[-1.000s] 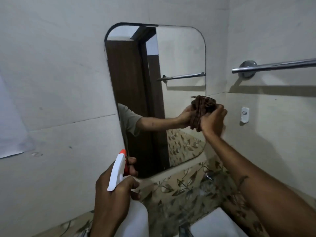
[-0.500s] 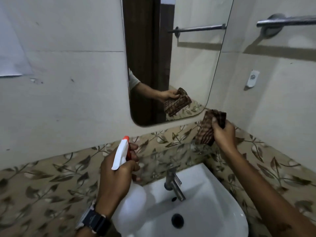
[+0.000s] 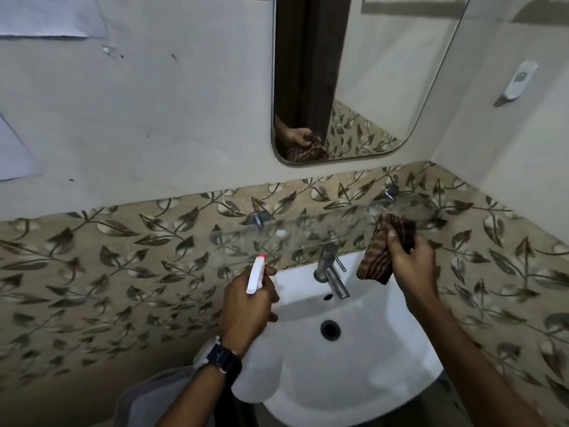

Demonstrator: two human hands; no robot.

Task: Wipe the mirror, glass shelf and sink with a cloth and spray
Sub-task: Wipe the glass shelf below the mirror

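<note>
While left hand [image 3: 246, 306] grips spray bottle [image 3: 255, 277], body hidden; right hand [image 3: 411, 260] grips cloth [image 3: 380, 254].

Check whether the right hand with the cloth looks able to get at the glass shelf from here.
Probably yes. The right hand holds the cloth at the glass shelf, near its right end, with nothing between them; the tap sits lower and to the left.

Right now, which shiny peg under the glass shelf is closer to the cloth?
The right peg, near the corner. It sits just above the cloth in the right hand. The left peg is farther away, above the spray.
</note>
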